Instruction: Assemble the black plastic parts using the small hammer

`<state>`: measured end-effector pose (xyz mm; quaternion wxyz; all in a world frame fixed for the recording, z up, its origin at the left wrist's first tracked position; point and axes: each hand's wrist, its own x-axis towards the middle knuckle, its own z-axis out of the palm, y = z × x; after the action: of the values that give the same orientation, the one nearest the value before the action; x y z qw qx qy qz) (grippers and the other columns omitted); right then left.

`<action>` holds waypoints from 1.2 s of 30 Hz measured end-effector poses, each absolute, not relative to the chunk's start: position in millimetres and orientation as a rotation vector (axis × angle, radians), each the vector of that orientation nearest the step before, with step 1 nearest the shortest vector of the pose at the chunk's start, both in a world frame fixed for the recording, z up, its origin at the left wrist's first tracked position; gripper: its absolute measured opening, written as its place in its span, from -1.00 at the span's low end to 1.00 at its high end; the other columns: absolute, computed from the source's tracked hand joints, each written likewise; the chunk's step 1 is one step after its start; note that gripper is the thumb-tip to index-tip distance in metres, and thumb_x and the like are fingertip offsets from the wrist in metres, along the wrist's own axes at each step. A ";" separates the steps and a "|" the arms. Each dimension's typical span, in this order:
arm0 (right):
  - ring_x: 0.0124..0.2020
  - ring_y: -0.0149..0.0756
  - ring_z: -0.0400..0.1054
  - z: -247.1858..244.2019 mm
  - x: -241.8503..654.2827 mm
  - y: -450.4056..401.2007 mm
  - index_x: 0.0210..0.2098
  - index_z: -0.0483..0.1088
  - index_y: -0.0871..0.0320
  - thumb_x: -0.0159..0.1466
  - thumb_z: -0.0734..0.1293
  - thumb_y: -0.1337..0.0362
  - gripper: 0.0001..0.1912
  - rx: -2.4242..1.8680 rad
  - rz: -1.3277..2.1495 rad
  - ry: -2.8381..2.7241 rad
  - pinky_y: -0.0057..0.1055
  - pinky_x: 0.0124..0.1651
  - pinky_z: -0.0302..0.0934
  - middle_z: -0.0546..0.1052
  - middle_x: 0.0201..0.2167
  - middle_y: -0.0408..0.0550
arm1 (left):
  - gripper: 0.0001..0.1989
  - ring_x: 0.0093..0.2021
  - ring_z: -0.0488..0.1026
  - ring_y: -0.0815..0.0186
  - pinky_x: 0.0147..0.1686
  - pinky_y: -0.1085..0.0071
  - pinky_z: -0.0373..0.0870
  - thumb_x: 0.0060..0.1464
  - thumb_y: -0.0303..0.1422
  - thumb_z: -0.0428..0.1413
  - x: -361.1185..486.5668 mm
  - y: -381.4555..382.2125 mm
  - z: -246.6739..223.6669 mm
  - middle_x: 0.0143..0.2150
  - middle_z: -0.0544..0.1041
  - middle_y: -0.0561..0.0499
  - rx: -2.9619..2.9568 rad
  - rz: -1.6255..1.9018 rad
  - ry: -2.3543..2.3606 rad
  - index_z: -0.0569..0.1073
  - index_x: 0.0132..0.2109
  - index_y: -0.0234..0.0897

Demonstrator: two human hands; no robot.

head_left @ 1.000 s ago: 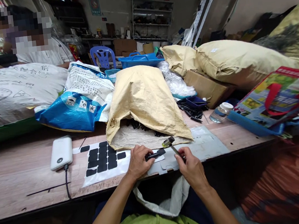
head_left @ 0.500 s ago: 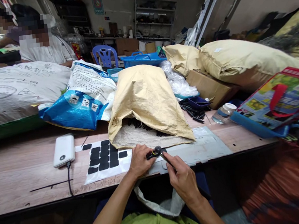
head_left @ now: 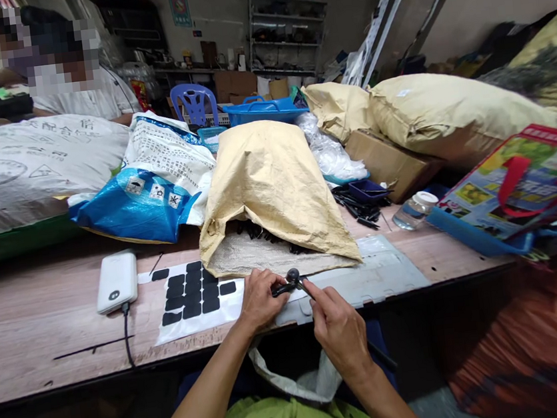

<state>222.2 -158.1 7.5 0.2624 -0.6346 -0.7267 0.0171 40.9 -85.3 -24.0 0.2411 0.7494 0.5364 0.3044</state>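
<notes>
Near the table's front edge, my left hand (head_left: 261, 299) is closed on a small black part (head_left: 282, 290) with a rounded dark end (head_left: 293, 275). Its exact kind is too small to make out. My right hand (head_left: 341, 326) grips a thin tool with a metal shaft (head_left: 306, 289), whose tip meets the black part by the round end. Most of that tool is hidden in the palm. Just beyond both hands lies a tan woven sack (head_left: 275, 176), its mouth facing me with black pieces (head_left: 255, 230) inside. Under the hands is a greyish flat sheet (head_left: 391, 270).
Left of my hands lie a white sheet with black rounded-square stickers (head_left: 193, 292) and a white power bank (head_left: 116, 281) with its cable. To the right are black parts (head_left: 359, 210), a clear jar (head_left: 414, 211) and a blue tray (head_left: 482, 233). Full sacks line the back; two people sit far left.
The black part has turned slightly between my fingers, and the tool in my right hand has tilted a little. Both hands stay in nearly the same place.
</notes>
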 end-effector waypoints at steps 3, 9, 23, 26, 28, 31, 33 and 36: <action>-0.28 -0.27 0.46 6.0 225.2 -157.3 0.21 0.44 -0.03 0.40 0.15 0.38 -0.53 -1.740 0.066 -1.965 -0.41 -0.25 0.20 0.54 -0.28 -0.08 | -0.85 -0.09 0.36 0.14 -0.09 0.22 0.17 0.01 -0.36 0.28 41.1 -85.2 -23.9 -0.23 0.58 0.04 2.050 0.830 1.468 0.56 -0.21 -0.14; -0.17 -0.23 0.47 8.6 243.3 -148.8 0.22 0.43 -0.06 0.39 0.16 0.33 -0.54 -1.768 0.053 -1.834 -0.38 -0.15 0.24 0.56 -0.17 -0.06 | -0.87 -0.08 0.36 0.14 -0.06 0.20 0.18 0.08 -0.33 0.25 36.4 -84.0 -24.2 -0.21 0.58 0.04 2.032 0.802 1.412 0.56 -0.18 -0.14; -0.22 -0.20 0.22 -23.2 295.3 -106.6 0.09 0.54 -0.05 0.29 0.23 0.48 -0.51 -1.917 -0.263 -1.882 -0.30 -0.19 -0.03 0.49 -0.26 -0.03 | -0.85 -0.04 0.39 0.15 0.02 0.20 0.22 0.10 -0.42 0.21 32.7 -83.9 -26.4 -0.16 0.55 0.03 1.963 0.934 1.361 0.53 -0.16 -0.15; -0.20 -0.18 0.20 -27.6 292.9 -107.5 0.12 0.52 -0.05 0.30 0.22 0.47 -0.51 -1.902 -0.291 -1.870 -0.28 -0.17 -0.01 0.47 -0.23 -0.01 | -0.85 -0.04 0.38 0.15 0.02 0.19 0.21 0.10 -0.43 0.21 33.1 -84.2 -24.8 -0.16 0.55 0.02 1.970 0.914 1.366 0.53 -0.15 -0.15; -0.19 -0.17 0.19 -29.9 292.5 -108.3 0.13 0.51 -0.05 0.30 0.21 0.47 -0.50 -1.894 -0.291 -1.859 -0.27 -0.16 0.00 0.46 -0.22 -0.01 | -0.85 -0.04 0.38 0.15 0.02 0.19 0.22 0.09 -0.43 0.21 33.2 -84.0 -24.7 -0.16 0.55 0.01 1.976 0.895 1.370 0.53 -0.16 -0.15; -0.19 -0.17 0.18 -30.9 293.3 -106.6 0.12 0.51 -0.05 0.30 0.20 0.46 -0.49 -1.885 -0.282 -1.857 -0.27 -0.16 0.00 0.45 -0.22 -0.01 | -0.85 -0.04 0.38 0.14 0.02 0.18 0.23 0.08 -0.43 0.22 33.3 -83.4 -25.3 -0.16 0.55 0.00 1.977 0.884 1.373 0.53 -0.17 -0.15; -0.18 -0.17 0.19 -29.8 294.1 -102.7 0.10 0.52 -0.04 0.29 0.19 0.48 -0.49 -1.869 -0.271 -1.878 -0.28 -0.15 0.01 0.45 -0.19 0.00 | -0.85 -0.05 0.39 0.14 0.01 0.19 0.23 0.07 -0.44 0.22 33.4 -83.3 -25.6 -0.16 0.55 0.01 1.980 0.886 1.375 0.52 -0.18 -0.15; -0.14 -0.16 0.22 -28.0 294.8 -93.8 0.05 0.55 -0.01 0.27 0.18 0.51 -0.50 -1.821 -0.224 -1.909 -0.28 -0.12 0.04 0.45 -0.15 0.02 | -0.84 -0.05 0.39 0.15 0.01 0.20 0.23 0.06 -0.47 0.22 33.6 -83.9 -25.5 -0.17 0.54 0.03 1.988 0.890 1.377 0.52 -0.19 -0.15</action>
<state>294.8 -93.8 -28.0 0.2446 -0.6669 -0.6991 -0.0820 33.6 -83.9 -25.5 0.2787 0.7410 0.5131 0.3316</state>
